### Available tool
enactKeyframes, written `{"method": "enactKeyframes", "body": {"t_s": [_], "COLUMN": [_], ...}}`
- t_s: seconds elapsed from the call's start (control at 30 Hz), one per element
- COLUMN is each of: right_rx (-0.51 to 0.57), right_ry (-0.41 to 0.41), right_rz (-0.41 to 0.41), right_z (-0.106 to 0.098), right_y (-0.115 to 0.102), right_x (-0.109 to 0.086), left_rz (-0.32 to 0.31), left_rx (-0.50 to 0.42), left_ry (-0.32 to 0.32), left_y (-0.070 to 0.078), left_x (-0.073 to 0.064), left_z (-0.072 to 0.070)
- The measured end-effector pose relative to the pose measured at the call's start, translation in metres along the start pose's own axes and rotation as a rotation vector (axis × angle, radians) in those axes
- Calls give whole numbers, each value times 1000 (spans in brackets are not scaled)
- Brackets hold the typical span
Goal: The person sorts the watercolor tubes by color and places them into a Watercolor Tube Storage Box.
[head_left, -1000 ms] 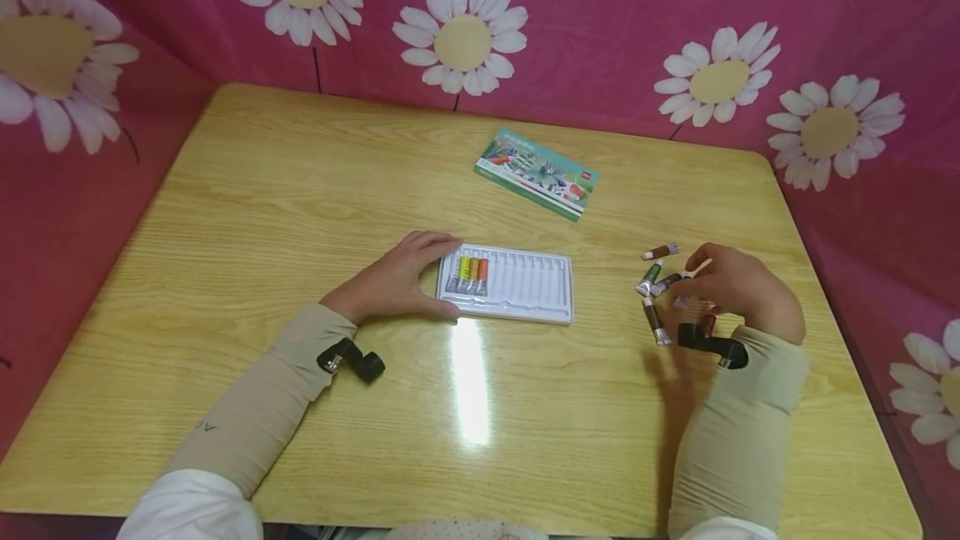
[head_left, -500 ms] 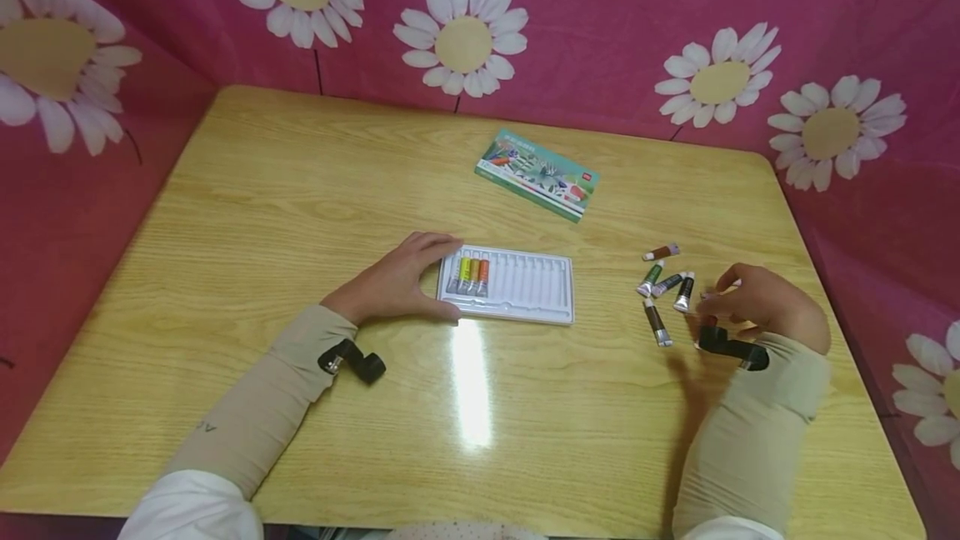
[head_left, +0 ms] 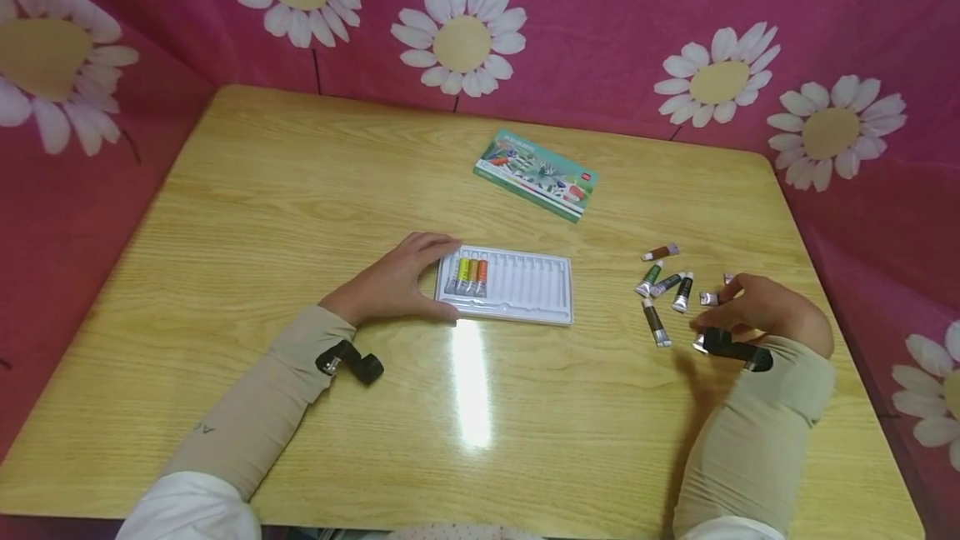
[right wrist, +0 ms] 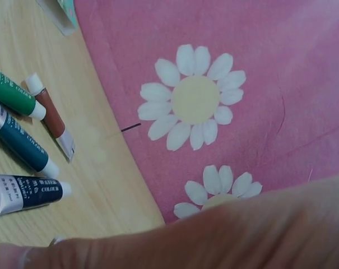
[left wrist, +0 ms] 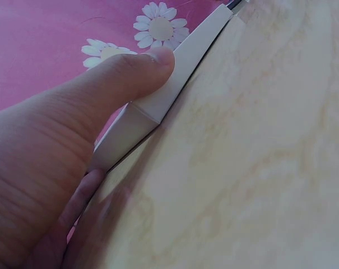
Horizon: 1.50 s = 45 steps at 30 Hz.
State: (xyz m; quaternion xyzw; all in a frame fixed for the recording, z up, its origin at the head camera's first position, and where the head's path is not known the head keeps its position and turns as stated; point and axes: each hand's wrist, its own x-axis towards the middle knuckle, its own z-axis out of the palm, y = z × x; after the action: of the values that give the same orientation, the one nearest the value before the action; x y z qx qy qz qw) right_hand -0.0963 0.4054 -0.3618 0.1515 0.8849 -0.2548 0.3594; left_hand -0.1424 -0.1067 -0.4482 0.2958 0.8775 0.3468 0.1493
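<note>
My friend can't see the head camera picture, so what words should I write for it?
A left hand grips the end of a white tray holding four paint tubes, while the right hand is beside loose paint tubes on a wood-grain table. Farther back lies a green picture box, before a pink daisy cloth.

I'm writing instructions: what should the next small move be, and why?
Probably have the right grip lift a paint tube beside it: several lie loose there, and the white tray, held by the left grip, has vacant slots.
</note>
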Motion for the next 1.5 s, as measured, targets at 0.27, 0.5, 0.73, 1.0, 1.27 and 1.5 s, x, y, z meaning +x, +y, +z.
{"method": "enactKeyframes", "body": {"t_s": [0.27,0.5,0.73,1.0,1.27,1.5], "right_rx": [6,-30,-8,-15,-79,-154], "right_ry": [-13,14,25,52,105,155], "right_rz": [-49,-50,-22,-34,-60,-120], "right_z": [3,5,6,1,1,5], "right_y": [1,-3,-10,-17,-25,-38], "right_x": [7,12,12,6,5,5], "left_rz": [-9,-4,-1,-1,2,-1], "left_rx": [-9,-7,-8,-11,-10,-10], "left_ry": [-3,-3,-4,2,8,2], "left_y": [0,-2,-2,-1,-2,0], "left_x": [-1,-1,-1,-2,-2,-2], "left_z": [0,1,1,1,1,0]}}
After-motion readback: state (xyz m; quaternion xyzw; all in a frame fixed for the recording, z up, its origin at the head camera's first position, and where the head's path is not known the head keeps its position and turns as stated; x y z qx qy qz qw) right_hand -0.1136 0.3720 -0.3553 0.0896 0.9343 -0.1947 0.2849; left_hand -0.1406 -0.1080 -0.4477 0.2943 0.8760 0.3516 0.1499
